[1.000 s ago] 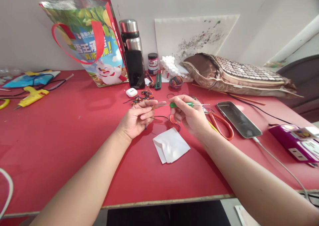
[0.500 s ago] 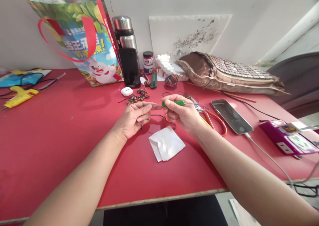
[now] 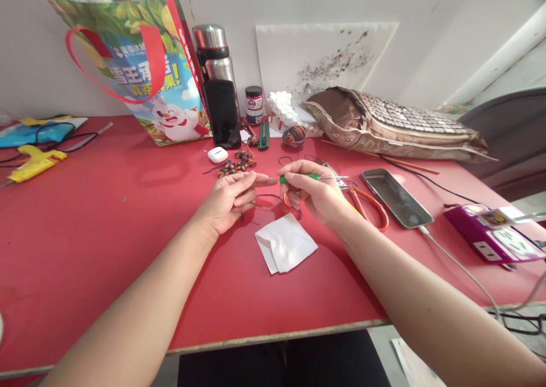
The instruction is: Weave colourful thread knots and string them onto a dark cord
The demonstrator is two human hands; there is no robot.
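Observation:
Over the middle of the red table [image 3: 106,227], my right hand [image 3: 313,192] is closed round a thin tool with a green handle [image 3: 310,177], its metal tip pointing left. My left hand [image 3: 230,199] is pinched on a thin dark cord [image 3: 267,197] right at that tip; the cord loops down to the table between both hands. A folded white paper [image 3: 285,243] lies just in front of the hands. Small multicoloured woven pieces [image 3: 236,165] lie just beyond my left hand.
Orange-handled scissors [image 3: 369,205] and a phone on a cable [image 3: 396,197] lie to the right, with a purple power strip [image 3: 497,239] beyond. At the back stand a printed bag [image 3: 136,62], a steel flask [image 3: 213,57], a thread ball [image 3: 293,136] and a beaded pouch [image 3: 396,126]. A yellow glue gun [image 3: 32,163] lies far left.
Both hands have drawn closer together, so the tool's tip now meets my left fingertips. The view has shifted slightly since one second ago.

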